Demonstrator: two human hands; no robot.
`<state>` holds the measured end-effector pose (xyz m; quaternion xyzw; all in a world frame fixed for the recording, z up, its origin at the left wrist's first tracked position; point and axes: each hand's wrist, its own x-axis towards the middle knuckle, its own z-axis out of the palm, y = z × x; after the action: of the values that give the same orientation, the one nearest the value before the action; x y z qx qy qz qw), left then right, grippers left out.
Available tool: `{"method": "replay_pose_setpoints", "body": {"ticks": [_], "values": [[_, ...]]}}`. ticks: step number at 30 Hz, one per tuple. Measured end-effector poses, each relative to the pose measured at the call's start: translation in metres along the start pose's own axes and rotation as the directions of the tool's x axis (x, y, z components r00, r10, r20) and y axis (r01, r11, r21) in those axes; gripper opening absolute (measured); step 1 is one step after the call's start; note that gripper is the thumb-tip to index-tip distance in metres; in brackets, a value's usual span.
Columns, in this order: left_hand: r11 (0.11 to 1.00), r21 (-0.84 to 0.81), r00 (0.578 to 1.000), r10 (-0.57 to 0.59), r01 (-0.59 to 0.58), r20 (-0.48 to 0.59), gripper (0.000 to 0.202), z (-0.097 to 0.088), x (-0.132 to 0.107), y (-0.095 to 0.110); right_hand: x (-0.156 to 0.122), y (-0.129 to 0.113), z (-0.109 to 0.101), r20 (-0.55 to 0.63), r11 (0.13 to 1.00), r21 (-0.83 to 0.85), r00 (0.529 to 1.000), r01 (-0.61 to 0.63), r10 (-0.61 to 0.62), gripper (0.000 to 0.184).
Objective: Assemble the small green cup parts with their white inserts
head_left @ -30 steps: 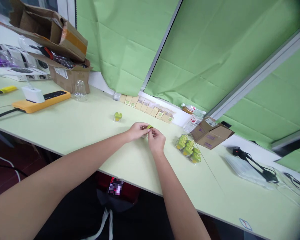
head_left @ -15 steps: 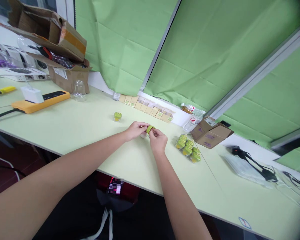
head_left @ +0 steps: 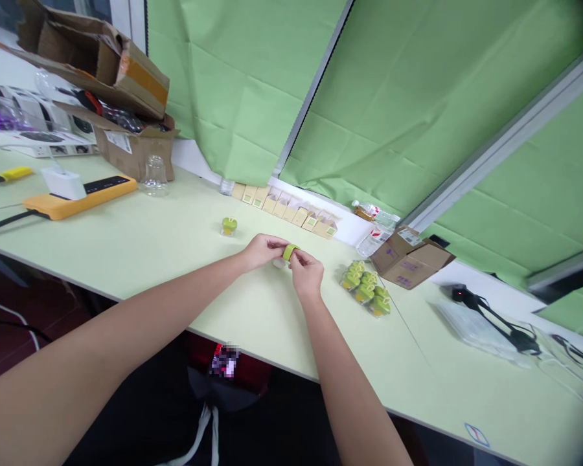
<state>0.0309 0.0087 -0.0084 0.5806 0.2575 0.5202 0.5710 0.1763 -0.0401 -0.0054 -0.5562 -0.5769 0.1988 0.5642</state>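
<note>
Over the pale green table (head_left: 175, 259), my left hand (head_left: 261, 251) and my right hand (head_left: 305, 274) meet with their fingers pinched on a small green piece (head_left: 290, 251). Something small and clear shows just under it, too hidden to name. A single green item in a clear case (head_left: 229, 226) stands alone to the left of my hands. To the right lies a cluster of several similar green items (head_left: 366, 287).
A row of small tan boxes (head_left: 286, 208) lines the wall under the green blinds. A little open carton (head_left: 411, 257) sits right of the cluster. At far left are a yellow power strip (head_left: 78, 194), a clear bottle (head_left: 155, 176) and large cardboard boxes (head_left: 102, 77). Black cables and plastic bags lie at right.
The green piece has come up further between my fingertips and shows more clearly. My hands have stayed in nearly the same spot.
</note>
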Motion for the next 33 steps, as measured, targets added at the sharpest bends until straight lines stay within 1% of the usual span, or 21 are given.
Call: {"method": "replay_pose_setpoints", "body": {"ticks": [4,6,9,11,13,15,18,22,26,30,33], "values": [[0.996,0.076,0.999,0.045,-0.044,0.0,0.03,0.001,0.003,-0.005,0.001,0.001,0.001,0.007,0.999,0.022,0.999,-0.039,0.039,0.036],[0.989,0.134,0.998,0.065,-0.063,-0.008,0.028,0.0,0.004,-0.007,0.0,0.0,0.001,0.028,0.999,0.011,0.999,-0.037,0.037,0.037],[0.975,0.202,0.995,0.095,-0.088,-0.025,0.025,-0.001,0.005,-0.008,0.0,-0.002,0.0,0.089,1.0,-0.023,0.996,0.014,-0.012,0.037],[0.97,0.219,0.994,0.111,-0.104,-0.022,0.023,-0.001,0.005,-0.006,0.001,-0.002,-0.001,0.121,0.997,-0.05,0.992,0.054,-0.048,0.036],[0.965,0.236,0.993,0.122,-0.116,-0.011,0.021,0.0,0.004,-0.005,0.002,0.001,-0.002,0.104,0.994,-0.074,0.992,0.076,-0.068,0.033],[0.959,0.256,0.992,0.127,-0.12,-0.011,0.021,0.001,0.004,-0.004,0.004,0.005,-0.002,0.062,0.992,-0.092,0.995,0.082,-0.077,0.031],[0.966,0.237,0.994,0.11,-0.102,-0.02,0.021,0.002,0.003,-0.004,0.006,0.009,-0.002,0.047,0.995,-0.079,0.997,0.064,-0.061,0.031],[0.979,0.189,0.997,0.077,-0.081,0.029,0.022,0.002,0.003,-0.007,0.005,0.01,-0.003,0.069,1.0,-0.027,0.997,-0.015,0.017,0.031],[0.961,0.259,0.995,0.097,-0.101,0.026,0.019,0.002,0.003,-0.012,0.005,0.006,-0.004,0.1,0.996,-0.024,0.992,-0.081,0.083,0.031],[0.928,0.329,0.985,0.167,-0.174,0.05,0.019,0.002,0.004,-0.016,0.007,0.002,-0.006,0.135,0.997,-0.036,0.988,-0.068,0.072,0.035],[0.906,0.371,0.977,0.212,-0.204,0.02,0.015,0.001,0.005,-0.014,0.006,-0.001,-0.007,0.131,0.997,-0.068,0.99,-0.034,0.043,0.039]]}}
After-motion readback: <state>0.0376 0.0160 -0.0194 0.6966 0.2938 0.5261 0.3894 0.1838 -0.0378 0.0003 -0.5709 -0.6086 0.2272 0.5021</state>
